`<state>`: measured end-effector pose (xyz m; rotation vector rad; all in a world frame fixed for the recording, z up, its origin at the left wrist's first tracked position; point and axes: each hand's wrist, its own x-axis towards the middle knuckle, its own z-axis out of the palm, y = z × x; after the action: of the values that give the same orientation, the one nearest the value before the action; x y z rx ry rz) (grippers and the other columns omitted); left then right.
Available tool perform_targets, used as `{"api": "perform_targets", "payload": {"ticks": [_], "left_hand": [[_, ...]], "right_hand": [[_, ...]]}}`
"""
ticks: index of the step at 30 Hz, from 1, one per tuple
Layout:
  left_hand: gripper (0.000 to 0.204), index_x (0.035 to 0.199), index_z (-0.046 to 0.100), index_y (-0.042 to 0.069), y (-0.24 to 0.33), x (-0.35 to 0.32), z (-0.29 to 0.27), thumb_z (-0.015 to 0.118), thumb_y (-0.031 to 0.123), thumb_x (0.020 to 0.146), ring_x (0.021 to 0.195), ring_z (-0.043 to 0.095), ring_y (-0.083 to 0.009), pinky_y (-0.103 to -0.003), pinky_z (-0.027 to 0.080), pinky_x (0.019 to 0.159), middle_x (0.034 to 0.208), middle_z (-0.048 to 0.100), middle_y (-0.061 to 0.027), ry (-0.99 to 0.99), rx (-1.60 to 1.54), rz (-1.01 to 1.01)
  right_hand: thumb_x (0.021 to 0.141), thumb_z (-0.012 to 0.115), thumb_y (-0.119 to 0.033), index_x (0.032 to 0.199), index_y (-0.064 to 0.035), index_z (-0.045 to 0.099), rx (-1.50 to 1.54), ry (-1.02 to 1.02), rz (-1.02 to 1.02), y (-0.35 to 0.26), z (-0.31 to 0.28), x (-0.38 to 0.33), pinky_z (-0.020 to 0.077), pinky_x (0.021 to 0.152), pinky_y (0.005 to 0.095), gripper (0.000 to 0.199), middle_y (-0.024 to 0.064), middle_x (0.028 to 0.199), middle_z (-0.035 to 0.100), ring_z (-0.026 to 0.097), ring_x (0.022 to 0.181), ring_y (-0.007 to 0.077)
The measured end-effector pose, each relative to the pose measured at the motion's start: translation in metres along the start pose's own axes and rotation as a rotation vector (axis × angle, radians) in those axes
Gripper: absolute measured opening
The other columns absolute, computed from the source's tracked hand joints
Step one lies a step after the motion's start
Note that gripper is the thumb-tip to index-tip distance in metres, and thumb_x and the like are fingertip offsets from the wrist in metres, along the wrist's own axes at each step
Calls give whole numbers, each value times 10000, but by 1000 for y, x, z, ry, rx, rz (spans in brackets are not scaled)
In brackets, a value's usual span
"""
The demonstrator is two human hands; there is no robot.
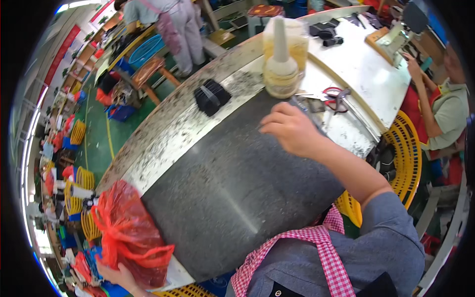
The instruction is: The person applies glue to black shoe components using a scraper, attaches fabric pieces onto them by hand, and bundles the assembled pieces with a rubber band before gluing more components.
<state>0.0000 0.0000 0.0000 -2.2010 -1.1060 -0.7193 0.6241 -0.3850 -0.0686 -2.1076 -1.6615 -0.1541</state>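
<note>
At the lower left, my left hand [118,274] grips the near side of a full red plastic bag [126,222]; part of the fingers is hidden by it. The bag's handles lie loosely gathered on top, and its contents cannot be made out. My right hand [292,129] hovers over the far right part of a dark mat [232,183]. Its fingers are bent and drawn together, and whatever they may hold is hidden. Just beyond that hand stands a glue pot with a tall pale cone [281,69]. Scissors with red handles [335,99] lie to its right.
A bundle of black pieces [212,97] lies on the stained far border of the worktable [148,171]. Yellow plastic baskets [406,158] stand at the right. A co-worker [448,109] sits by a machine [393,44] there. Another person [173,29] stands behind a stool [148,72].
</note>
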Motion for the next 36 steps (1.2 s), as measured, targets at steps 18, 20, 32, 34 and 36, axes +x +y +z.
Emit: {"api": "perform_targets", "payload": {"ticks": [18,20,32,34,36], "left_hand": [[646,1520,417,13,523,82,-14,683,44,932,1218,611,-207,-413,624,899,1397,563,-117,-1845,-2105,-137],[668,1474,465,-12,524,74,-8,715,-28,854,1168,624,-186,-366,583,933,1282,632,-82,-1907,-2190,-9],[355,1191,676,-17,492,37,-52,669,-121,852,1017,656,-88,-250,530,880,1071,705,-35,-1791,-1772,11],[285,1165,687,-7,495,45,-59,696,-85,891,992,655,-80,-223,534,818,1049,710,-36,-1630,-1719,-2],[277,1170,683,-6,486,41,-57,703,-65,900,999,660,-88,-229,540,824,1067,711,-42,-1446,-1734,-98]], "right_hand": [[815,644,-187,920,-108,615,247,296,-340,-6,-17,-53,508,800,367,135,68,1180,593,600,1150,249],[826,642,-193,930,-115,605,365,250,-342,-9,-15,-62,493,805,369,135,53,1109,578,598,1048,241],[927,629,-109,923,-87,592,1010,-10,-128,-42,-21,-93,501,795,427,43,94,892,580,597,889,313],[937,619,-105,927,-91,596,924,-62,-79,-39,-28,-99,502,796,432,29,97,882,586,598,877,317],[934,617,-111,939,-91,605,666,-171,49,-37,-35,-107,506,809,448,24,112,898,609,610,882,333]]}}
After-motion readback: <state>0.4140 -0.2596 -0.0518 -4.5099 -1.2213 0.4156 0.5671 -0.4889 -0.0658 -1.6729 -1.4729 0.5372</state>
